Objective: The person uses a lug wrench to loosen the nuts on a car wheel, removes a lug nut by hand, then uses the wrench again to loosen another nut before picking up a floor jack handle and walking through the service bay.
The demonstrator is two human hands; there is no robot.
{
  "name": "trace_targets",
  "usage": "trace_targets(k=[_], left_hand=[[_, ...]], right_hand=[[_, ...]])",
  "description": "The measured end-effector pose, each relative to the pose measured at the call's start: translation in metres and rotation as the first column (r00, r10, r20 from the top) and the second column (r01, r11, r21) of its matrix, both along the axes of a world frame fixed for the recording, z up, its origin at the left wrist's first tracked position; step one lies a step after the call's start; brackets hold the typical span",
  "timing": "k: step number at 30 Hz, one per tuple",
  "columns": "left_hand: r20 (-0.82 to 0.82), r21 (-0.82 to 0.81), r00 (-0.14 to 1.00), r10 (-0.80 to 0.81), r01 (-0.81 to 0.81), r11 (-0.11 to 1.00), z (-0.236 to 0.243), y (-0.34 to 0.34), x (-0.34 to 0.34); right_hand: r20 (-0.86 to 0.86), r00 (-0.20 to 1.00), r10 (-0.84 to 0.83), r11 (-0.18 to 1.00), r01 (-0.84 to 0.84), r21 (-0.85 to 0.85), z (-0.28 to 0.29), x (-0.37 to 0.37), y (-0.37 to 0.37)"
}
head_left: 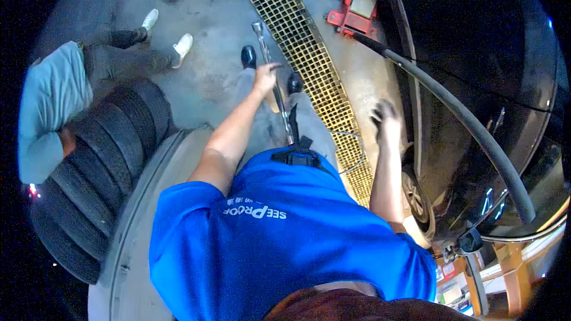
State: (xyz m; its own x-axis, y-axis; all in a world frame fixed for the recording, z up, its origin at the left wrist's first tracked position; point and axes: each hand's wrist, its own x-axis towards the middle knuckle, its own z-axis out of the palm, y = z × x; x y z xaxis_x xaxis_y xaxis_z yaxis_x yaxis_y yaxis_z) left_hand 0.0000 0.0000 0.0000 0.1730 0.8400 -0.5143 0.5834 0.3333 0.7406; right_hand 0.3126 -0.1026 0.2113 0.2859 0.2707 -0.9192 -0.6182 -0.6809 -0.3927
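My left hand (265,79) is closed around the middle of a long wrench (260,41) with a bright metal head and a darker shaft. The wrench slants in front of my legs, its head pointing away from me and its other end close to my waist. My right hand (385,116) is held out to the right, dark over the fingers as if gloved. Its fingers are spread, and nothing shows in them. The side of a black car (476,113) is to the right of that hand, with a wheel (418,202) low beside my forearm.
A yellow floor grating (309,47) runs past my feet. Beyond it is a red jack (352,21), with a long dark bar (452,98) curving toward me. Stacked tyres (107,148) stand at the left, next to a co-worker in a grey-blue top (56,101).
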Motion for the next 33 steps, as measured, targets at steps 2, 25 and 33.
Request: trace_targets(k=[2, 25, 33], left_hand=[[0.069, 0.135, 0.997, 0.041, -0.050, 0.990, 0.038, 0.058, -0.012], [0.737, -0.353, 0.139, 0.661, -0.755, 0.553, 0.083, 0.587, -0.150], [-0.179, 0.044, 0.983, 0.049, -0.042, 0.998, 0.043, 0.692, -0.111]], right_hand=[[0.411, 0.780, 0.471, 0.874, -0.476, -0.099, -0.036, -0.027, 0.023], [-0.352, 0.700, 0.622, 0.781, -0.527, 0.334, -0.037, -0.319, 0.555], [0.153, 0.267, 0.951, 0.240, -0.955, 0.174, -0.119, -0.202, 0.711]])
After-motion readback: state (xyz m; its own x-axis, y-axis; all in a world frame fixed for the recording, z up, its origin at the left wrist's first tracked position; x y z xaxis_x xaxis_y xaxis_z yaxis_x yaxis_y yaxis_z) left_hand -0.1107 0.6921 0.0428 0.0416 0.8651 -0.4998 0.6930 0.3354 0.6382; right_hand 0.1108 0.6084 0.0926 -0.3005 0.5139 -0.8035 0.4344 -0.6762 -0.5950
